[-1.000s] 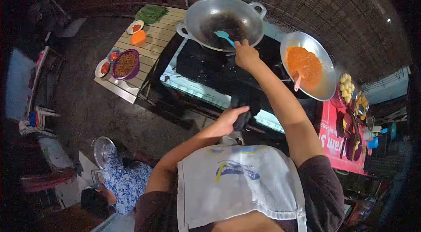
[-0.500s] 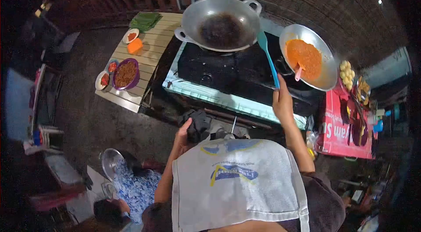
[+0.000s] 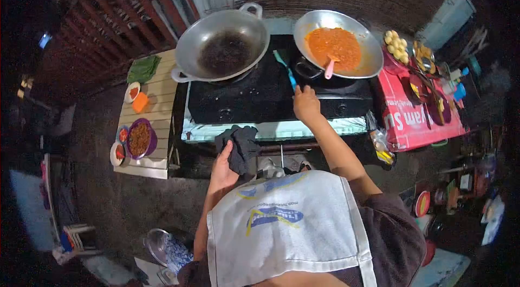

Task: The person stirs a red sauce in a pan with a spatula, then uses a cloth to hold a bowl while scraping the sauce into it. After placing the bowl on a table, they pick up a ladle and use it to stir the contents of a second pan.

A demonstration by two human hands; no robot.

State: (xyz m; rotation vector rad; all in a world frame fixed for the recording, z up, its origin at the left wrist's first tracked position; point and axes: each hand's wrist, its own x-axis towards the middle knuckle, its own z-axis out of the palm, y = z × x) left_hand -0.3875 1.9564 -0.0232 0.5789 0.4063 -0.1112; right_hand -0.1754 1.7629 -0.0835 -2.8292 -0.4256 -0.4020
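Observation:
My right hand (image 3: 306,104) grips the handle end of a teal-blue spatula (image 3: 285,66), whose blade lies over the black stove (image 3: 244,104) between two pans. To its left is a large silver wok (image 3: 184,43) with two handles and a dark, oily bottom. On the right burner stands a second wok (image 3: 374,56) with orange-red sauce (image 3: 333,43) and a pink-handled spoon (image 3: 329,67) in it. Close to my body, my left hand (image 3: 223,170) is closed on a crumpled dark cloth (image 3: 239,149), in front of the stove's edge.
A slatted side table (image 3: 157,143) at left bears a purple bowl (image 3: 154,138) of brown food, small dishes, an orange block (image 3: 141,102) and green leaves (image 3: 143,69). At right, a pink-covered table (image 3: 401,119) holds pale round items (image 3: 396,47) and utensils. Another person's patterned sleeve (image 3: 176,252) shows lower left.
The spatula has come down from upright beside the left wok's rim to the stovetop between the woks. My left hand, still with the cloth, is nearer the stove. The view has shifted.

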